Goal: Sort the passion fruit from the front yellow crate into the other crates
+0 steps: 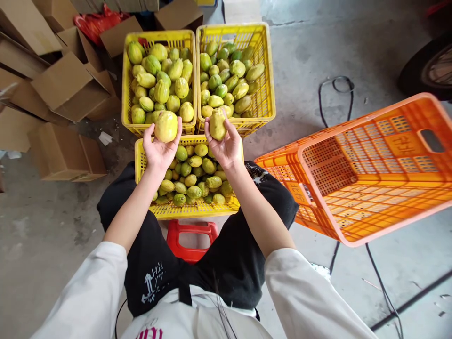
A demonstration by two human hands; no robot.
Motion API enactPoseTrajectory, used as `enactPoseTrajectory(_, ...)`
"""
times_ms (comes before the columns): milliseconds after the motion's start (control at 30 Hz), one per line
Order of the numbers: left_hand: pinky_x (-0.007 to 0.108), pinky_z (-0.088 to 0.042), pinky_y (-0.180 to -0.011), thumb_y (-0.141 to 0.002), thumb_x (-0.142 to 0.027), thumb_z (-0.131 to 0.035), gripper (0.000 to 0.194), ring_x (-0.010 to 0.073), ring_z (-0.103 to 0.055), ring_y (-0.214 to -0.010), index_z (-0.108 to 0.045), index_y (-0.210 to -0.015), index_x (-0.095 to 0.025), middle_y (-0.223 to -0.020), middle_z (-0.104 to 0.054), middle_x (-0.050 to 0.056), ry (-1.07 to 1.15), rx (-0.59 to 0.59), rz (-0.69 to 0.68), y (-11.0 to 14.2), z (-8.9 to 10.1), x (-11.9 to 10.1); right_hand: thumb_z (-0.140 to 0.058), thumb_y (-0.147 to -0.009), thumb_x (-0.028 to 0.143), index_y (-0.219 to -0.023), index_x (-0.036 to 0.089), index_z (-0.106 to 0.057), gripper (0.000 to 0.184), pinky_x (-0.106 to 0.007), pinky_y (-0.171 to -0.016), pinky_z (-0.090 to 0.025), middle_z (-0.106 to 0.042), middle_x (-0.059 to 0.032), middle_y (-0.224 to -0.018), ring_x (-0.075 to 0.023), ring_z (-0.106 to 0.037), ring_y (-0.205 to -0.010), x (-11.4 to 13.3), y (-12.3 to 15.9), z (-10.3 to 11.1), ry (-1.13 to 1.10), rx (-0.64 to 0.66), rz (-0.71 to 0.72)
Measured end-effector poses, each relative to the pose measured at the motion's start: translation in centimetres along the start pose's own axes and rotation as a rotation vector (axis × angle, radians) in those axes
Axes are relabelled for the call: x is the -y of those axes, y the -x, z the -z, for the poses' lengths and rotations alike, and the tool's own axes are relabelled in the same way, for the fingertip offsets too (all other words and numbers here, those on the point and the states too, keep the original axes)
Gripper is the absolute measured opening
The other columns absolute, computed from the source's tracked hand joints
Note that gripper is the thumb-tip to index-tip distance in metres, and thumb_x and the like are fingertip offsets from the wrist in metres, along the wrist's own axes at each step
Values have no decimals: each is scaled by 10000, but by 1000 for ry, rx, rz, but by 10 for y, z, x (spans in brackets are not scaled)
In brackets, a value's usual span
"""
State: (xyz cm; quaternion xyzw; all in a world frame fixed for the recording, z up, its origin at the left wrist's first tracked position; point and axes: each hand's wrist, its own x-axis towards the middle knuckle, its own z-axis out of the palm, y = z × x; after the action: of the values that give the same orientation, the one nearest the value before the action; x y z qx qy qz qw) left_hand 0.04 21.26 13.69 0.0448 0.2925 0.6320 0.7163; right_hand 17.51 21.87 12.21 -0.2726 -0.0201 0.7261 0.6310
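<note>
My left hand (160,147) has its fingers curled around a plump yellow fruit (165,126) with smooth ribbed skin. In my right hand (226,143) is a smaller yellow-green fruit (218,124), narrower at the top. Both are held up side by side, above the far part of the near yellow crate (190,214), which holds many small green and yellow fruits (194,192). Behind it stand a left yellow crate (124,80) of larger ribbed fruits (161,91) and a right yellow crate (271,80) of mixed green and yellow ones (237,68).
An orange crate (388,146) lies tipped at the right, with no fruit visible inside. Cardboard boxes (72,87) pile up at the left. A red stool (192,254) shows between my legs. Black cables (383,282) run across the floor, and a wheel (431,68) is at the far right.
</note>
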Motion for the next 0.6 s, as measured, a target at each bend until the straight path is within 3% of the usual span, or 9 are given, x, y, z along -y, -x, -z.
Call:
enactPoseTrajectory(100, 400, -532, -1067, -996, -356, -330, 447, 261, -524, -1388, -511, -1369, -189, -1372, -647, 110, -6, 24, 16, 1, -1, 0, -394, -1000, 219, -1235, 262, -613, 324, -303, -1038, -564, -764, 30, -991, -136, -689, -1163, 1, 1, -1, -42, 7, -34)
enactPoseTrajectory(400, 523, -456, -1138, -1035, -317, -294, 451, 303, -399, -1474, -490, -1434, -242, -1447, -584, 70, -211, 19, 58, 6, -12, -1, -506, -918, 270, -1257, 277, -610, 355, -450, -1018, -586, -737, -14, -1194, -217, -596, -1310, 5, 5, -2, 49, 112, -96)
enactPoseTrajectory(600, 385, -561, -1037, -1062, -457, -253, 480, 265, -503, -1404, -587, -1317, -225, -1317, -662, 89, -207, 81, 107, 7, -12, 1, -603, -871, 350, -1257, 304, -595, 389, -482, -1030, -576, -727, -4, -1184, -238, -577, -1326, 4, 9, -4, 153, 193, -84)
